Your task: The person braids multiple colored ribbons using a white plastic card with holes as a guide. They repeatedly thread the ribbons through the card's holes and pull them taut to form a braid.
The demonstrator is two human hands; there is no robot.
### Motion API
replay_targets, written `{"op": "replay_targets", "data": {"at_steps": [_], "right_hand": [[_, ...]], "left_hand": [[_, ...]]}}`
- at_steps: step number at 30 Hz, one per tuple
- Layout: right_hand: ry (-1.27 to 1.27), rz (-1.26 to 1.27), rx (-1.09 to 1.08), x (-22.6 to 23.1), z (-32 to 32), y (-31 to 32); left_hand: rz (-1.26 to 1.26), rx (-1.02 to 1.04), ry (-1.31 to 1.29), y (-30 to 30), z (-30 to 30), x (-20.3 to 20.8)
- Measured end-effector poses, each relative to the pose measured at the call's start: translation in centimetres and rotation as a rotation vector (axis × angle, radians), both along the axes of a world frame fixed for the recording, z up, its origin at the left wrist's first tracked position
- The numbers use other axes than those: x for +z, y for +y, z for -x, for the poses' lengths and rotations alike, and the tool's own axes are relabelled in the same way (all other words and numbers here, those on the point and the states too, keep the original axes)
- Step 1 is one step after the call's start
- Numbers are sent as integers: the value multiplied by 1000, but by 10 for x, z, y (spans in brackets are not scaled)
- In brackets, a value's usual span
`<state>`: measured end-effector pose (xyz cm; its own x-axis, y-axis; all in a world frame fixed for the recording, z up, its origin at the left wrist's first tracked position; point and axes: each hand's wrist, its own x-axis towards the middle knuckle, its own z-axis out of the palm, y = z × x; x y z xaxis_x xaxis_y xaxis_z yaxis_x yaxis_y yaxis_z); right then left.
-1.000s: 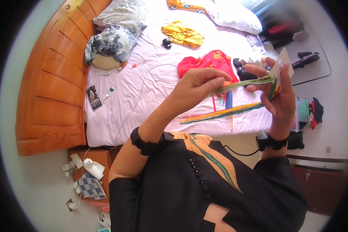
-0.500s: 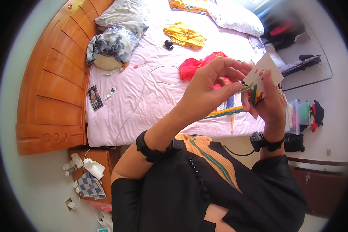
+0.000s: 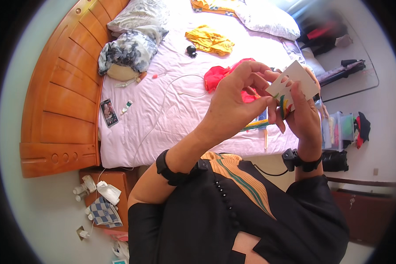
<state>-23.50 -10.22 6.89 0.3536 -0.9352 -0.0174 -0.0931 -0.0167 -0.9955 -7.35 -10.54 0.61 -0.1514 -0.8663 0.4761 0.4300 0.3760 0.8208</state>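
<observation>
Both hands meet at about two o'clock in the head view, raised above the bed. Our left hand (image 3: 237,99) comes in from seven o'clock, fingers curled and pinching the near edge of the card (image 3: 293,83); our right hand (image 3: 304,115) rises from five o'clock and grips the card from below, fingers wrapped narrow around it. So both are closed on the same thing. The card is white with scalloped notches along one edge and coloured threads or strips wound at its lower part; its long axis runs from about seven o'clock up to one o'clock. It lies right between the two hands, a touch nearer the right one, which carries most of it, while the left works at its seven o'clock corner. Each wrist wears a black band.

Below, from largest down: the bed (image 3: 171,114) with a pale pink sheet fills the upper middle, a curved wooden headboard (image 3: 61,101) at nine o'clock. On the sheet lie a patterned pillow (image 3: 130,48) at eleven o'clock, a white pillow (image 3: 268,20) at one o'clock, a yellow cloth (image 3: 209,40) at twelve, a red cloth (image 3: 220,75) partly behind the left hand, a white cable (image 3: 163,101), a small photo (image 3: 109,112) and a black knob (image 3: 191,50). At seven o'clock a low nightstand (image 3: 119,185) holds bottles and a checked cloth (image 3: 102,212). Bags and clothes crowd the floor at three o'clock.
</observation>
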Motion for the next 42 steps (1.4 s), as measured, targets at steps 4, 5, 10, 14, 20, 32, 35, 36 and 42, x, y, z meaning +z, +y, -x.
{"op": "replay_targets", "data": {"at_steps": [4,5,10,14,20,32,35,36,42], "right_hand": [[5,-17,44,4,1,-1],[10,-24,30,4,1,0],[31,-20,38,5,0,1],[37,5,25,6,-2,1],[40,1,31,4,-4,1],[45,54,-108,-4,-4,1],[58,56,-97,-9,7,-4],[61,53,-81,-10,9,-6],[-128,71,-51,-6,-1,-4]], "left_hand": [[-33,1,-2,2,0,-1],[-43,-1,-16,2,0,-1],[-83,-30,70,3,2,-2],[-38,-15,49,3,1,-4],[-26,38,-7,2,-1,-4],[-160,-98,78,0,-6,1],[-187,-150,115,-2,-8,-2],[-188,-154,102,-2,-9,-2],[-184,-181,89,-3,-9,-8]]}}
